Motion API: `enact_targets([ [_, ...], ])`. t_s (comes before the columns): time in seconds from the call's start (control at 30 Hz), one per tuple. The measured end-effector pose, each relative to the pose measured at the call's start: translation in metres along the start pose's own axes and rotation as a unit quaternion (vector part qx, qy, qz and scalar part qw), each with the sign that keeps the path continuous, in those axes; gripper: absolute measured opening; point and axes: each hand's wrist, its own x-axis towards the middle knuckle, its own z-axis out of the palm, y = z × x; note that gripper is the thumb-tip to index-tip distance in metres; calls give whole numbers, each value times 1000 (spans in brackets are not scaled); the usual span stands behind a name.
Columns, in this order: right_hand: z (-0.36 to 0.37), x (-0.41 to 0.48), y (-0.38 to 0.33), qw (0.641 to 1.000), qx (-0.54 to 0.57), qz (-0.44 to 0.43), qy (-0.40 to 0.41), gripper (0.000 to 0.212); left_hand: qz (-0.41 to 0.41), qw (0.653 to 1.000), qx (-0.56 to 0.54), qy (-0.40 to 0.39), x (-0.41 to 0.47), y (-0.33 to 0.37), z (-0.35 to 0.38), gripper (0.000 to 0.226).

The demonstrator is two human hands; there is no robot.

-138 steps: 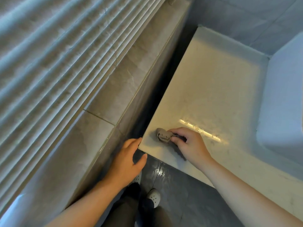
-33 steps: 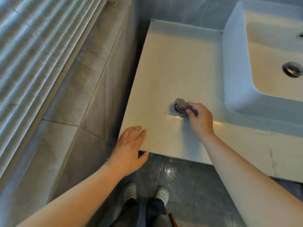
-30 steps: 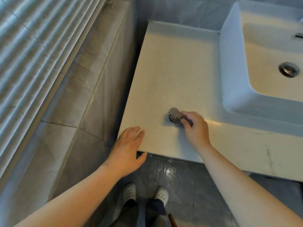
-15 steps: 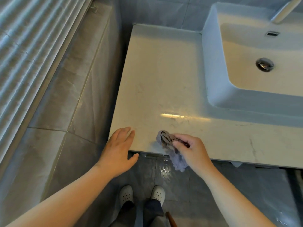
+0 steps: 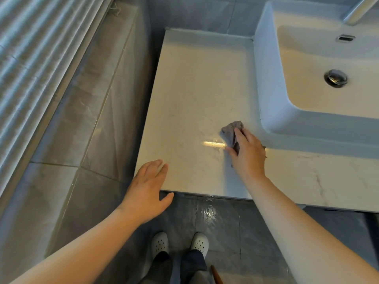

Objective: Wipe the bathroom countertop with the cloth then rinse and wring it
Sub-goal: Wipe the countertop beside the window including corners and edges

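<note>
**Cloth pressed to the countertop beside the sink**

The right hand (image 5: 247, 154) lies palm-down on the pale countertop (image 5: 196, 89), pinning a small grey cloth (image 5: 232, 130) against the surface. The fingers are laid over the cloth with the thumb beside it, so most of the fabric is hidden under the hand; only a crumpled end shows past the fingertips, and a frayed scrap peeks out at the hand's far side. Whether the fingers pinch the cloth or merely press on it cannot be told. The cloth sits near the front left corner of the white sink (image 5: 266, 83), without touching it.

The left hand (image 5: 146, 191) rests at the front left corner of the countertop, fingers spread flat and holding nothing, the thumb hanging below the front edge.

A bright streak of reflected light (image 5: 214, 143) lies on the countertop just left of the cloth. The sink runs out of view on the right; its drain (image 5: 336, 77) is visible, and the tap (image 5: 356, 11) is cut off at the top edge. Below, on the grey tiled floor (image 5: 223, 222), are two white shoes (image 5: 179, 243). A thin brown object (image 5: 216, 276) at the bottom edge is too cropped to identify. Window blinds (image 5: 41, 48) fill the upper left.
</note>
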Motion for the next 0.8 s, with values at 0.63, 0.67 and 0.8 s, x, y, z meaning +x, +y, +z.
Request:
enact_targets([
  [0.63, 21, -117, -19, 982, 176, -54, -34, 37, 0, 1000, 9, -24, 1, -4, -3, 93],
  [0.67, 18, -122, -19, 981, 182, -56, -46, 37, 1, 1000, 9, -27, 1, -4, -4, 93],
  [0.8, -8, -129, -29, 937, 334, 18, -105, 33, 5, 999, 6, -38, 2, -1, -9, 85],
])
